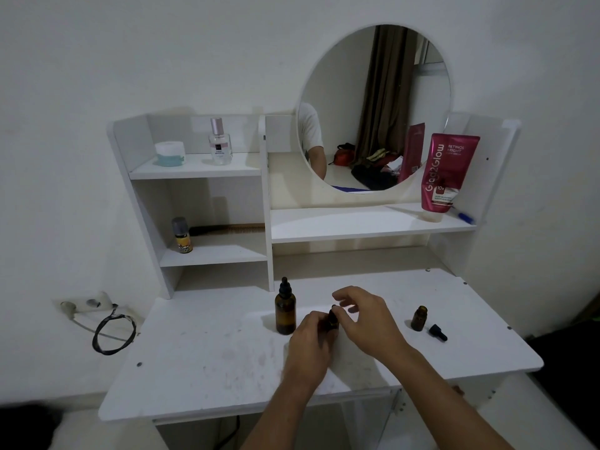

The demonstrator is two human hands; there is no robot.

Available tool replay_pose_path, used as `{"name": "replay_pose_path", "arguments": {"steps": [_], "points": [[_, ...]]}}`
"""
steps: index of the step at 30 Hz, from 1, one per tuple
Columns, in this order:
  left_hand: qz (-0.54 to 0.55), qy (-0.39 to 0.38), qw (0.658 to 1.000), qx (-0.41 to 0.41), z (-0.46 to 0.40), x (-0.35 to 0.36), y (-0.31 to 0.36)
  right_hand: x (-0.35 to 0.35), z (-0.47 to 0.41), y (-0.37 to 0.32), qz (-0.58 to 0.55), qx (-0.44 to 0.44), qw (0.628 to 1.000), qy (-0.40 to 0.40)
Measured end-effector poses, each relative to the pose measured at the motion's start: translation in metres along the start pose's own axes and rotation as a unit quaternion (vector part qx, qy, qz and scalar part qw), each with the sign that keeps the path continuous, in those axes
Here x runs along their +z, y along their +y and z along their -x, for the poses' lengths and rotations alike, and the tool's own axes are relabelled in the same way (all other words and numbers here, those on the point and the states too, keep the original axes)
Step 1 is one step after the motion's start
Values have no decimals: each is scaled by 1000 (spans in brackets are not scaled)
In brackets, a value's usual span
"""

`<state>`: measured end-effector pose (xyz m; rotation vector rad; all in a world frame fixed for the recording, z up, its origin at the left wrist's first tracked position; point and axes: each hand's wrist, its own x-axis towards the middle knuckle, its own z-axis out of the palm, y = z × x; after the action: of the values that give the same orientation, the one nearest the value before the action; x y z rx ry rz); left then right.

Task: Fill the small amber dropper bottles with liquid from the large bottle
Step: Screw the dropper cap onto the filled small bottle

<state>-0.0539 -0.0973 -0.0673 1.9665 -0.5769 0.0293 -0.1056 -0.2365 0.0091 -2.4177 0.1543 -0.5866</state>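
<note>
Left hand [308, 332] grips a small bottle [332, 321] just right of the large bottle [285, 310] — right hand [363, 315], fingers loosely spread, hovers at its cap; steady the base, twist gently.

Glossy amber glass large bottle [285, 311] — matt white tabletop [201, 358]

White table [201, 358], amber bottles [285, 311]

A pink tube [449, 172] is standing beside the round mirror [375, 107]; a perfume bottle [220, 142] and cream jar [169, 153] are sitting on the top shelf [194, 172], a small spray can [181, 235] below.
</note>
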Motion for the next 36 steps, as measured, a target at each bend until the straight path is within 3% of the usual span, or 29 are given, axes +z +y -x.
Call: {"name": "replay_pose_path", "arguments": {"steps": [3, 8, 13, 18, 22, 28, 33, 36], "points": [[-2, -1, 1000, -4, 0, 0, -1, 2, -1, -1, -4, -6, 1000, -27], [-2, -4, 1000, 2, -2, 0, -2, 4, -4, -2, 50, 26, 998, 14], [-7, -1, 1000, 11, 0, 0, -3, 9, 4, 3, -35, 17, 999, -11], [-6, -1, 1000, 4, -1, -1, -1, 15, 5, 1, 16, 43, 998, 37], [-5, 0, 1000, 8, 1, -1, 0, 13, 6, 5, -38, 31, 999, -9], [-6, -2, 1000, 5, 1, -2, 0, 12, 3, 4, -1, 43, 999, 22], [-14, 0, 1000, 5, 2, -2, 2, 9, 1, 10, -8, 31, 998, -50], [-16, 4, 1000, 1, 1, -1, 2, 12, 0, 10, -8, 46, 998, -39]]}}
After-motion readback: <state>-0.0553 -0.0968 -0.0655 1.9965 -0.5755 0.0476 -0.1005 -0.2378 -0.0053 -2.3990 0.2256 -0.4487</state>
